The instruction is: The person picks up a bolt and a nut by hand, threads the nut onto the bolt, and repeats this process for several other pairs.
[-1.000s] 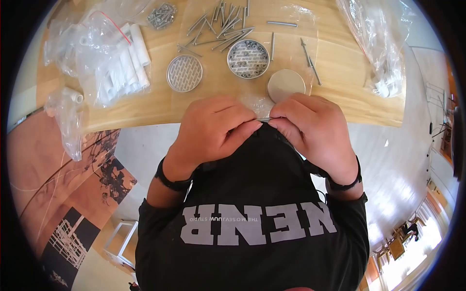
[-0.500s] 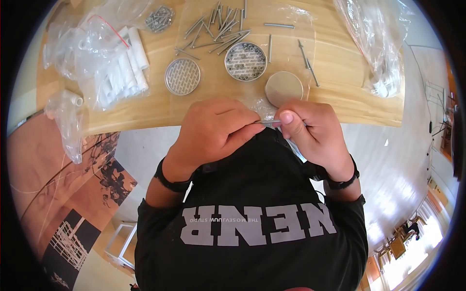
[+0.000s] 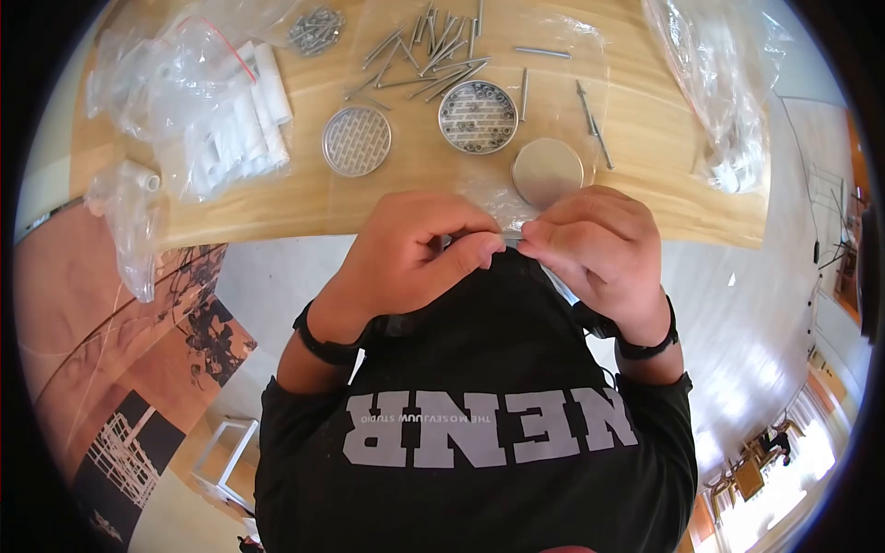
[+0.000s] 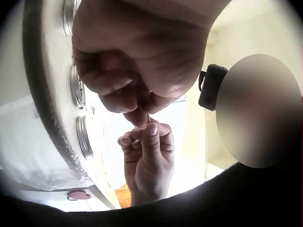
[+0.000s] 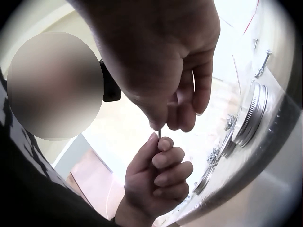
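At the table's front edge, my left hand (image 3: 396, 258) and right hand (image 3: 599, 258) meet fingertip to fingertip. Between them runs a thin metal bolt (image 5: 160, 134), pinched at one end by the thumb and forefinger of each hand. Only a short piece of the bolt (image 4: 148, 117) shows in the left wrist view; fingers hide its ends. Just beyond my right hand lies a plain round tin lid (image 3: 548, 173). A round tin (image 3: 477, 117) holding small nuts stands behind it.
Many long bolts (image 3: 433, 55) lie scattered at the back. Another round tin piece (image 3: 357, 141) sits left of the nuts, near a small heap of hardware (image 3: 315, 31). Plastic bags with white tubes (image 3: 235, 129) are at the left, and a clear bag (image 3: 724, 101) at the right.
My right thumb turned up, showing more of the bolt, then rolled back down behind the fingers. My left fingers have shifted, with a gap now showing between thumb and forefinger.
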The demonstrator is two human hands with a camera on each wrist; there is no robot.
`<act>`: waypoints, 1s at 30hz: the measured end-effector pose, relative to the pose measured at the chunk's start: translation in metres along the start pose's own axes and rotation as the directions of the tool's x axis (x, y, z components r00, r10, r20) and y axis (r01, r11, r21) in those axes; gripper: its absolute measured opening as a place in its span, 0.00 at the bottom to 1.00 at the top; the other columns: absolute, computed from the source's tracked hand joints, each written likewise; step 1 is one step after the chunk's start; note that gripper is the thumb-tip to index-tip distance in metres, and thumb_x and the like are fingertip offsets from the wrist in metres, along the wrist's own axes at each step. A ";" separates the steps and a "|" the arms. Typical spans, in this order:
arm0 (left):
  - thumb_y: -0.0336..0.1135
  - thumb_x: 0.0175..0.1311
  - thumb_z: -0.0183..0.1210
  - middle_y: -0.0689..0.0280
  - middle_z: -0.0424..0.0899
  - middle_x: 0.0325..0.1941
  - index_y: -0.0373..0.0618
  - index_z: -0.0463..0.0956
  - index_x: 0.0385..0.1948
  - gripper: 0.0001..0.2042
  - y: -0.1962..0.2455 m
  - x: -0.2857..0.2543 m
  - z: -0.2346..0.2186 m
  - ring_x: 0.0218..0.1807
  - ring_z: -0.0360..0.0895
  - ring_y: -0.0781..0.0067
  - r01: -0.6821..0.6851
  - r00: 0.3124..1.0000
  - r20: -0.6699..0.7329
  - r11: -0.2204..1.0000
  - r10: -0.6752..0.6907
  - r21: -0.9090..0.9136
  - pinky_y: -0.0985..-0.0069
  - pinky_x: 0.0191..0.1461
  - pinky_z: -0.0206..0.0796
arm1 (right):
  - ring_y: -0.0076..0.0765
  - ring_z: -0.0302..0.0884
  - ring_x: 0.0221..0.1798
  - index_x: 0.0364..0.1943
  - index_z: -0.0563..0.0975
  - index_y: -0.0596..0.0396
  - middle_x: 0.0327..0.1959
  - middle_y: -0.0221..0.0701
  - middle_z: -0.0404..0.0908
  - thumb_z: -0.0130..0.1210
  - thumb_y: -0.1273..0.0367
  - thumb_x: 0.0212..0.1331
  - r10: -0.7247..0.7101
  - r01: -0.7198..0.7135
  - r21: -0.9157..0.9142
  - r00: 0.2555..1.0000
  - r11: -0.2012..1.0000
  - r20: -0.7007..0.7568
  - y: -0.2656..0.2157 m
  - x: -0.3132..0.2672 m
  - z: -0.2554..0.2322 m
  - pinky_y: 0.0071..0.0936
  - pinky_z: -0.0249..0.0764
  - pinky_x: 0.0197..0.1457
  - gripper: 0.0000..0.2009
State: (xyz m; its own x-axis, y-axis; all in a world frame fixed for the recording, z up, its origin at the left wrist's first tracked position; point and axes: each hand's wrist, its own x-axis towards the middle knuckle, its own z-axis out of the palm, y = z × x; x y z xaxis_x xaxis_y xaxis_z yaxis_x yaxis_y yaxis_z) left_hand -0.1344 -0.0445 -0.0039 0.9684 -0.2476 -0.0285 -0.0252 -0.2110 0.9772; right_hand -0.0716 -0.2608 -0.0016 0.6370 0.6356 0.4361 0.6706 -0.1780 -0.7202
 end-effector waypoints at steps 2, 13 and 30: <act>0.31 0.56 0.66 0.66 0.78 0.22 0.44 0.81 0.31 0.04 0.004 -0.001 0.001 0.22 0.72 0.72 0.095 0.995 0.027 0.992 -0.093 -0.087 0.76 0.25 0.62 | 0.37 0.74 0.22 0.28 0.79 0.49 0.21 0.28 0.76 0.70 0.68 0.47 0.005 -0.005 0.019 1.000 1.000 -0.009 -0.001 -0.003 0.000 0.30 0.67 0.24 0.09; 0.31 0.59 0.64 0.64 0.80 0.25 0.44 0.80 0.31 0.03 -0.005 0.004 0.005 0.25 0.75 0.62 -0.143 0.989 0.004 0.975 0.145 0.171 0.72 0.28 0.65 | 0.38 0.77 0.26 0.31 0.80 0.50 0.26 0.28 0.79 0.68 0.72 0.49 0.142 -0.145 0.102 0.989 0.984 0.038 -0.002 -0.011 -0.005 0.31 0.69 0.26 0.07; 0.28 0.54 0.68 0.66 0.79 0.24 0.41 0.80 0.31 0.07 -0.006 0.010 0.010 0.19 0.68 0.75 -0.142 0.985 -0.058 0.949 0.164 0.281 0.78 0.23 0.58 | 0.46 0.73 0.26 0.30 0.76 0.54 0.23 0.36 0.74 0.54 0.63 0.66 0.536 -0.573 0.125 0.810 0.810 0.240 -0.002 -0.014 -0.009 0.34 0.69 0.30 0.11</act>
State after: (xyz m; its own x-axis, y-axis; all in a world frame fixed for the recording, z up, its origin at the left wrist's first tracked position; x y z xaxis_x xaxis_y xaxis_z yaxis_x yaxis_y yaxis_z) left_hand -0.1274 -0.0551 -0.0121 0.9638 -0.2238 0.1448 -0.2311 -0.4309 0.8723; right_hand -0.0786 -0.2759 -0.0015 0.7840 0.5993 -0.1620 0.1307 -0.4145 -0.9006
